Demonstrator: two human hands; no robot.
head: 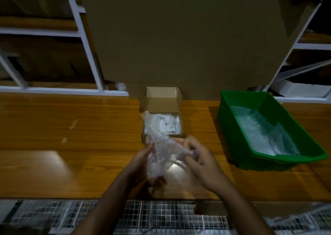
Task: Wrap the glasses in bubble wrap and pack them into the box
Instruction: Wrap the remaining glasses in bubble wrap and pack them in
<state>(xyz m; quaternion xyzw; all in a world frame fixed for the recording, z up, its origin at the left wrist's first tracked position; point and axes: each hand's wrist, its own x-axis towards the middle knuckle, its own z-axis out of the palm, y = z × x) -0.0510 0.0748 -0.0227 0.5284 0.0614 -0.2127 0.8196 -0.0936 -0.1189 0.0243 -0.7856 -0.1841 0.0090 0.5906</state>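
A clear sheet of bubble wrap [159,150] hangs crumpled between both hands above the wooden table. My left hand [141,157] grips its left side and my right hand [195,154] pinches its right edge. The image is blurred, so whether glasses lie inside the wrap cannot be told. Just beyond the hands stands a small open cardboard box [162,98] with its lid up, holding pale wrapped items [166,123].
A green plastic bin [231,113] with more bubble wrap sheets [265,134] sits at the right. A large cardboard panel [188,37] stands behind the box. White shelving frames both sides. A wire grid [161,215] runs along the table's near edge.
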